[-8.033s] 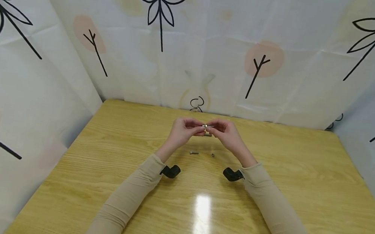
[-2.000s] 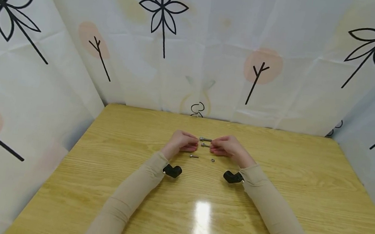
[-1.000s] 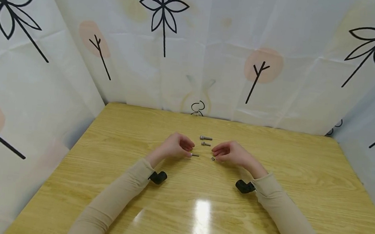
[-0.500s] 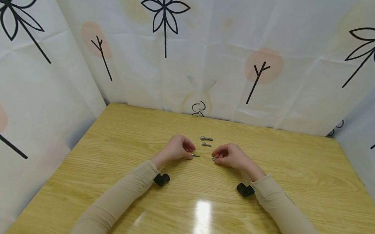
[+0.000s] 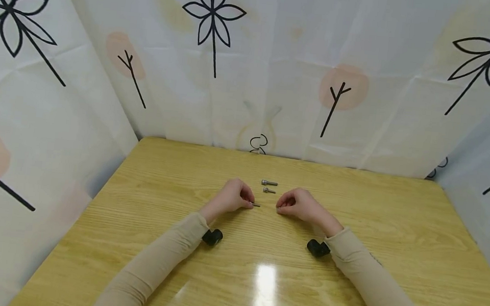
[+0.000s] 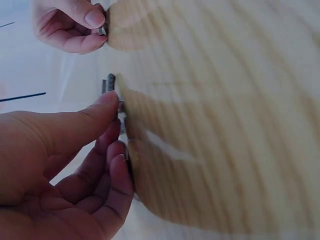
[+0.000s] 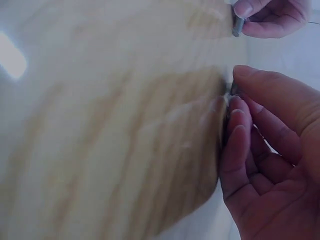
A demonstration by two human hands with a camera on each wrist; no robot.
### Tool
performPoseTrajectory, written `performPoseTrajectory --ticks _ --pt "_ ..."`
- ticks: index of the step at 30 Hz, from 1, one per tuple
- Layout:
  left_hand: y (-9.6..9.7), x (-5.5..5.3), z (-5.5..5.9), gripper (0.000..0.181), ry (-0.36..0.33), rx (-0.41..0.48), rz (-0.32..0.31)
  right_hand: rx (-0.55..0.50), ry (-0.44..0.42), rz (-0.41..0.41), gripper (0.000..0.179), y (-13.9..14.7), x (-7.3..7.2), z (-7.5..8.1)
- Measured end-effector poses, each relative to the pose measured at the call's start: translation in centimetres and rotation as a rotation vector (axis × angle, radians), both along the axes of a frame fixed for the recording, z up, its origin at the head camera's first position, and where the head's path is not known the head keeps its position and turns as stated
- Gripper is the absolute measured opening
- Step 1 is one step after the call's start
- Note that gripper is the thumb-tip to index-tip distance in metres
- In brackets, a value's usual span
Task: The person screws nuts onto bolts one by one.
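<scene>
My left hand (image 5: pixel 234 196) pinches the smallest bolt (image 5: pixel 256 205) between thumb and fingers, low at the tabletop. In the left wrist view the threaded end of that bolt (image 6: pixel 111 82) sticks out past the thumb. Opposite, my right hand (image 5: pixel 304 207) pinches a small metal nut (image 7: pixel 234 89), mostly covered by the fingertips. A short gap separates the hands, bolt and nut apart. Beyond them lie a long bolt (image 5: pixel 269 182) and a medium bolt (image 5: pixel 269 190), parallel, their thick ends to the left.
The wooden table (image 5: pixel 338 290) stretches out around both hands, with a light reflection near its front. Patterned white cloth (image 5: pixel 293 108) hangs behind and at the sides. A black wrist camera (image 5: pixel 213 237) sits under the left cuff, and another black camera (image 5: pixel 318 248) under the right.
Earlier both hands met above the table around a small metal piece, then parted beside the two farther bolts. They moved nearer; the left has gripped the smallest bolt, the right the nut.
</scene>
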State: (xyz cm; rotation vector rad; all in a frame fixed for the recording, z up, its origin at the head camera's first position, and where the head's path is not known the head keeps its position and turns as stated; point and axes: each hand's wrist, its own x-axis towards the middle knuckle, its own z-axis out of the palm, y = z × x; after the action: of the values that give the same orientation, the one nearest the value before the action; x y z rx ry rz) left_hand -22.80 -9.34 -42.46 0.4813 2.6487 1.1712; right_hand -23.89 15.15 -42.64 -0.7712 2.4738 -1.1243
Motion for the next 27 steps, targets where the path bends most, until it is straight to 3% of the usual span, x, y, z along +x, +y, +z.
performPoseTrajectory --ticks 4,7,13,18,22,27 --pt "-0.1 0.0 0.2 0.005 0.027 0.012 0.007 0.007 -0.034 -0.02 0.01 0.3 -0.3 0.6" --pt "-0.2 0.0 0.6 0.005 0.01 0.083 0.046 -0.045 -0.09 -0.052 0.017 0.6 -0.4 1.3" --pt "0.0 0.1 1.8 0.011 -0.003 0.268 0.077 -0.327 -0.233 -0.108 0.034 0.9 -0.7 2.4" --pt "0.7 0.5 3.4 0.016 0.008 0.39 0.048 -0.527 -0.255 -0.137 0.031 0.7 -0.4 3.0" --pt "1.3 1.0 4.4 0.016 0.032 0.426 0.036 -0.654 -0.277 -0.156 0.025 0.2 0.1 3.2" --pt "1.7 1.6 5.1 0.014 0.119 0.418 0.038 -0.766 -0.313 -0.159 0.015 -0.4 0.4 3.5"
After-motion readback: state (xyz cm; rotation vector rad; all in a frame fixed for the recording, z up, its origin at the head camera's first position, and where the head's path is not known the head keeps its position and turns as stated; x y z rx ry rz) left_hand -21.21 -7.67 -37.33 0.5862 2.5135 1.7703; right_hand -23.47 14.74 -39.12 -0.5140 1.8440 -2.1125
